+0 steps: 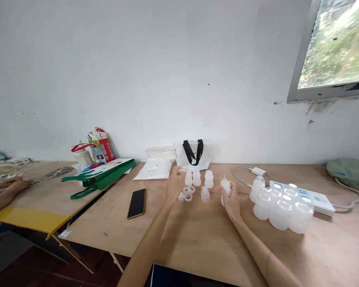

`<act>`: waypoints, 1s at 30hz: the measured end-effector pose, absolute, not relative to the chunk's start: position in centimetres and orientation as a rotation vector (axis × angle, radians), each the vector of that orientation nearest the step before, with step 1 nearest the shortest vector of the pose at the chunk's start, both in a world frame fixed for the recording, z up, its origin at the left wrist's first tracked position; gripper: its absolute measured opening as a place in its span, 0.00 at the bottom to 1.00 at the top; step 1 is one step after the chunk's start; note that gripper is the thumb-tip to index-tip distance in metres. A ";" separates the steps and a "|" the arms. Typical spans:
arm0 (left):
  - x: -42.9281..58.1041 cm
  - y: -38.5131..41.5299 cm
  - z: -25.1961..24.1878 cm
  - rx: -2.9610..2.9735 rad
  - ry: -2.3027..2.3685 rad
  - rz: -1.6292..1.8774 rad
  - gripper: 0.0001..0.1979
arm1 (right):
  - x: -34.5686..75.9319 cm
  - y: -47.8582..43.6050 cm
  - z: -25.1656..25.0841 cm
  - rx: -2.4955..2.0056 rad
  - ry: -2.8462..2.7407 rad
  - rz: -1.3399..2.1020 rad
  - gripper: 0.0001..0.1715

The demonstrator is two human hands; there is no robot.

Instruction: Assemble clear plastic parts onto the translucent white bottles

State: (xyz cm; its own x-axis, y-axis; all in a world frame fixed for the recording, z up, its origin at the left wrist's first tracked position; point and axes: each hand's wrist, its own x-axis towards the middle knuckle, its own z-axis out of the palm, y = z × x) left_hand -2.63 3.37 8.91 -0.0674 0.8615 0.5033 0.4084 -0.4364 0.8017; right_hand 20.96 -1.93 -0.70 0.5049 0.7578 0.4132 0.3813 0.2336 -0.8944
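My right hand (pixel 231 201) is closed around a white baby bottle (pixel 225 186), which stands roughly upright with a pointed teat at its top. My left hand (pixel 174 184) is raised over the table with its fingers apart, beside a row of small translucent bottles (pixel 196 178). Its fingertips come close to the leftmost bottle (pixel 188 179); whether they touch cannot be seen. Below that row lie several clear rings (pixel 188 197) and a small clear teat-like piece (pixel 181 197). A translucent dome-shaped cap (pixel 205 195) stands between my two hands.
Several larger translucent bottles (pixel 283 215) cluster at right, before a white power strip (pixel 320 202) and cable. A black phone (pixel 136 203) lies at left. White packages (pixel 155 168), a black-handled bag (pixel 192 153) and a green bag (pixel 104 179) sit farther back. Another person's hand (pixel 19 186) rests far left.
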 end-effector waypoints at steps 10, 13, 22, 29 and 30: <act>3.6 1.1 3.6 2.135 1.215 1.006 0.17 | 21.2 -1.5 -1.0 -1.391 -1.017 0.427 0.34; 4.4 0.8 2.0 2.081 1.222 1.077 0.20 | 21.1 -1.4 -1.2 -1.387 -1.022 0.422 0.33; 8.3 2.1 -0.9 2.042 0.888 1.169 0.31 | 20.8 -1.9 -0.9 -1.322 -1.022 0.307 0.36; 7.6 1.6 -0.9 1.994 0.867 1.235 0.35 | 20.8 -2.2 -0.4 -1.270 -1.028 0.368 0.38; 7.1 1.3 -0.8 1.961 0.891 1.294 0.31 | 20.7 -2.3 -0.4 -1.246 -1.049 0.386 0.38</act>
